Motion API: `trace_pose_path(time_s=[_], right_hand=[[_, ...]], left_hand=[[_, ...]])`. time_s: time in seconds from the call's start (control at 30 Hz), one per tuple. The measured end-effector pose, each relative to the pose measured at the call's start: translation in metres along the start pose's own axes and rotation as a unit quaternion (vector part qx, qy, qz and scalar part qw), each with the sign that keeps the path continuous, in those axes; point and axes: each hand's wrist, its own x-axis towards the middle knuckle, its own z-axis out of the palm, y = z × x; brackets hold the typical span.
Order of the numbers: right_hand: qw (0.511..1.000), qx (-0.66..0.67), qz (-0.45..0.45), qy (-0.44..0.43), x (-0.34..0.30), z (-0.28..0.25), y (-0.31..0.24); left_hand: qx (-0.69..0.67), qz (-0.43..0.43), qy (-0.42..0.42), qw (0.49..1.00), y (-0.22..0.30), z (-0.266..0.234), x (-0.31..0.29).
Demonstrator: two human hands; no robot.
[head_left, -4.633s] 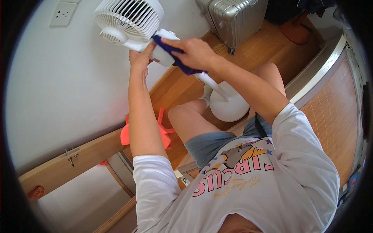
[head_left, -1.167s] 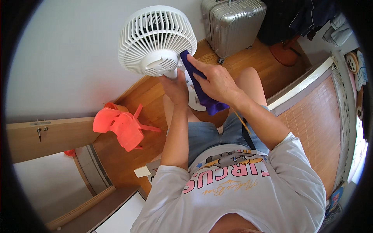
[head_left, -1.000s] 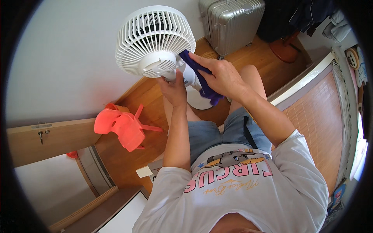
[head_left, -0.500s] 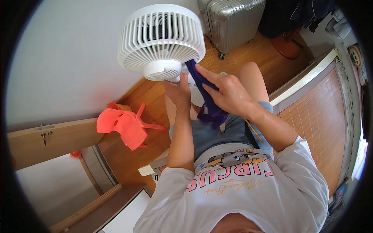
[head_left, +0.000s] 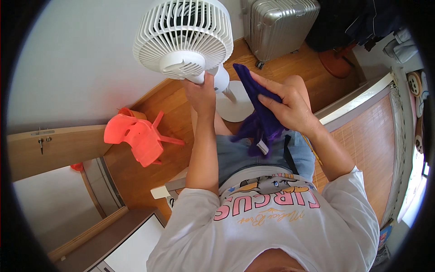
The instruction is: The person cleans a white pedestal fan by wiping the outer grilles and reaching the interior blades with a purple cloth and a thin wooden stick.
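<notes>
The white fan [head_left: 183, 62] is at 11 o'clock from the middle of your view, dark parts showing inside its slatted cage [head_left: 149, 50]. At 1 o'clock stands a closed silver suitcase [head_left: 282, 31], contents hidden. A red-orange chair [head_left: 146, 147] sits at 9 o'clock. At 2 o'clock, clear of the cage, your right hand [head_left: 292, 103] pinches a purple cloth [head_left: 265, 109]. Your left hand [head_left: 201, 97] wraps the fan's neck [head_left: 197, 78].

We are seeing a brown wooden floor [head_left: 122, 172] bearing the fan's round white base [head_left: 239, 109]; left of it a coral-red chair [head_left: 145, 145] is standing, beyond it a silver suitcase [head_left: 282, 28] is resting on wheels, and farther right a reddish round base [head_left: 335, 65] is sitting.
</notes>
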Motion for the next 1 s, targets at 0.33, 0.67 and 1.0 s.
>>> trace_pose_path(time_s=[0.33, 0.67, 1.0], right_hand=[[0.991, -0.087, 0.0, 0.103, 0.02, 0.008, 0.007], [0.989, -0.085, -0.041, 0.11, 0.032, 0.024, 0.006], [0.994, 0.094, -0.003, 0.05, 0.036, 0.031, 0.013]], left_hand=[[0.038, -0.047, -0.017, 0.998, 0.024, 0.005, -0.009], [0.137, 0.037, -0.087, 0.986, 0.026, -0.003, -0.016], [0.126, 0.028, -0.079, 0.988, 0.024, 0.005, -0.014]])
